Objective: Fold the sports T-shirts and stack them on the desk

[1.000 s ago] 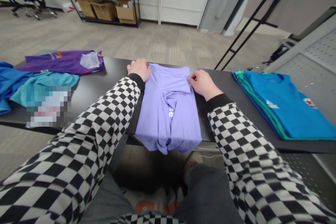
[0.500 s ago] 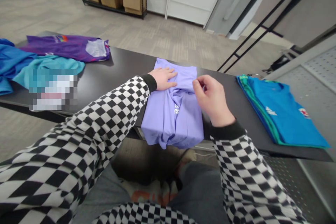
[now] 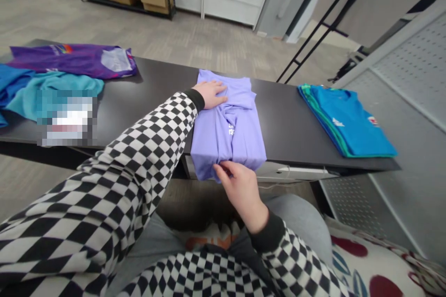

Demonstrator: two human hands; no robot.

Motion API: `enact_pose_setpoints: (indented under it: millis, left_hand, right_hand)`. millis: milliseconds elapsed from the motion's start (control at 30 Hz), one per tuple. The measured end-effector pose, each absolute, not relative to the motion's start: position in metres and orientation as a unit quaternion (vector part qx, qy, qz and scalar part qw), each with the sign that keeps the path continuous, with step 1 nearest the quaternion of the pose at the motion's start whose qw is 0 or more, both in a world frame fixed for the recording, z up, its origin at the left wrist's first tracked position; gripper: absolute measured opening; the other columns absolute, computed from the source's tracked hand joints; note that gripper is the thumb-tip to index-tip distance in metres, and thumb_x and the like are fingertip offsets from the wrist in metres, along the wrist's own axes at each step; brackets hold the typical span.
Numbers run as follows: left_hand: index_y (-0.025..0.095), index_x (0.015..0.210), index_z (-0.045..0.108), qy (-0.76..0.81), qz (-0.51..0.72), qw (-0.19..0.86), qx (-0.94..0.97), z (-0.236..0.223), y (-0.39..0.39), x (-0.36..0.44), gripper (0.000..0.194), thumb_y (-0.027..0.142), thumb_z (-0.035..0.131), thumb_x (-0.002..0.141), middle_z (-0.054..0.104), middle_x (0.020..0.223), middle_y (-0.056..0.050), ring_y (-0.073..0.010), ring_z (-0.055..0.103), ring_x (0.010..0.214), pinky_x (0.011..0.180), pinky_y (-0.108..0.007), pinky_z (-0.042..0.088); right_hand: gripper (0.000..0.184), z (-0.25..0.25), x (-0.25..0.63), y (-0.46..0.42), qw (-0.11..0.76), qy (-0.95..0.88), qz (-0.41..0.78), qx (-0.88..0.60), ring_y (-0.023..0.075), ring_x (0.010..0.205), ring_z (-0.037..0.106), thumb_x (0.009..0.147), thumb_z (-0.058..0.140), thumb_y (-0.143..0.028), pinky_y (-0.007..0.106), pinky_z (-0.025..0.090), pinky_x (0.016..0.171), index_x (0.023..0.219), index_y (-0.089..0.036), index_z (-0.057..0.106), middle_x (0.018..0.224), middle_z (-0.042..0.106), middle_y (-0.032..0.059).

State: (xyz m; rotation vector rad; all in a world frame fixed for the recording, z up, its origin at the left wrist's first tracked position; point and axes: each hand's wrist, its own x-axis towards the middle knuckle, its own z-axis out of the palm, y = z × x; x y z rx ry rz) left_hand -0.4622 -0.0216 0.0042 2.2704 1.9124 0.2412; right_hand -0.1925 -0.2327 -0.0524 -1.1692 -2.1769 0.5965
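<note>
A lavender shirt (image 3: 240,141) lies partly folded across the dark table, its near end draping over the front edge. White lettering shows between the creases in its middle. My left hand (image 3: 211,94) rests flat on the upper part of the shirt, fingers spread. At the hanging hem, my right hand (image 3: 240,183) is closed, with thumb and forefinger pinching a bit of the fabric. The fingertips touch the cloth just below the table edge.
On the right of the table (image 3: 282,123) lies a stack of folded blue and green shirts (image 3: 355,123). To the left are a purple shirt (image 3: 83,61), a teal cloth (image 3: 69,83) and a blue cloth (image 3: 12,81). A perforated grey panel (image 3: 414,69) stands at the right.
My right hand has moved from the shirt's upper right side down to its near hem and pinches it there. My left hand stays flat on the shirt. The view has shifted to the right.
</note>
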Motion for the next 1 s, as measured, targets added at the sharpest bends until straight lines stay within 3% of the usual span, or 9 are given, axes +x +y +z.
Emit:
enact_pose_setpoints:
  millis: [233, 400, 500, 700, 867, 1000]
  left_hand:
    - [0.028, 0.176, 0.048, 0.642, 0.085, 0.082, 0.757, 0.007, -0.025, -0.463, 0.072, 0.059, 0.047, 0.111, 0.038, 0.187, -0.006, -0.03, 0.032, 0.174, 0.143, -0.049, 0.022]
    - [0.028, 0.175, 0.051, 0.632, 0.107, 0.092, 0.762, 0.003, -0.02, -0.468, 0.073, 0.058, 0.05, 0.109, 0.042, 0.185, -0.007, -0.0326, 0.034, 0.173, 0.142, -0.051, 0.024]
    - [0.029, 0.175, 0.052, 0.627, 0.114, 0.096, 0.765, 0.001, -0.017, -0.471, 0.073, 0.057, 0.053, 0.107, 0.045, 0.183, -0.006, -0.0332, 0.035, 0.173, 0.142, -0.05, 0.024]
    - [0.028, 0.175, 0.052, 0.625, 0.113, 0.09, 0.768, 0.001, -0.016, -0.473, 0.074, 0.058, 0.052, 0.107, 0.044, 0.184, -0.006, -0.0288, 0.034, 0.173, 0.142, -0.044, 0.025]
    - [0.025, 0.175, 0.051, 0.626, 0.111, 0.083, 0.767, 0.0, -0.017, -0.473, 0.076, 0.059, 0.053, 0.107, 0.042, 0.184, -0.008, -0.0286, 0.034, 0.173, 0.143, -0.044, 0.025]
    - [0.026, 0.174, 0.053, 0.627, 0.117, 0.083, 0.765, 0.001, -0.017, -0.473, 0.075, 0.057, 0.054, 0.106, 0.044, 0.183, -0.006, -0.0284, 0.035, 0.173, 0.142, -0.043, 0.026]
  right_hand:
    - [0.028, -0.055, -0.201, -0.229, 0.31, -0.824, 0.218, -0.422, 0.0221, 0.075, 0.075, 0.11, 0.068, -0.03, 0.032, 0.053, 0.075, 0.085, -0.024, 0.079, 0.081, 0.08, 0.0054]
    - [0.02, -0.045, -0.193, -0.242, 0.383, -0.802, 0.311, -0.336, 0.0238, 0.083, 0.073, 0.109, 0.067, -0.03, 0.038, 0.058, 0.08, 0.09, -0.026, 0.074, 0.086, 0.076, 0.0046]
    - [0.02, -0.043, -0.19, -0.248, 0.422, -0.757, 0.349, -0.356, 0.0252, 0.092, 0.074, 0.107, 0.067, -0.031, 0.04, 0.06, 0.086, 0.088, -0.027, 0.07, 0.094, 0.077, 0.0059]
    - [0.017, -0.048, -0.19, -0.243, 0.421, -0.701, 0.375, -0.437, 0.0201, 0.066, 0.07, 0.106, 0.073, -0.041, 0.034, 0.058, 0.066, 0.098, -0.026, 0.074, 0.08, 0.076, 0.0006]
    - [0.02, -0.046, -0.192, -0.232, 0.423, -0.749, 0.273, -0.431, 0.0238, 0.075, 0.078, 0.107, 0.073, -0.037, 0.037, 0.064, 0.079, 0.116, -0.023, 0.084, 0.086, 0.083, 0.0052]
    - [0.026, -0.049, -0.193, -0.226, 0.413, -0.772, 0.251, -0.412, 0.0264, 0.089, 0.084, 0.109, 0.067, -0.029, 0.039, 0.068, 0.092, 0.126, -0.022, 0.085, 0.105, 0.088, 0.0101]
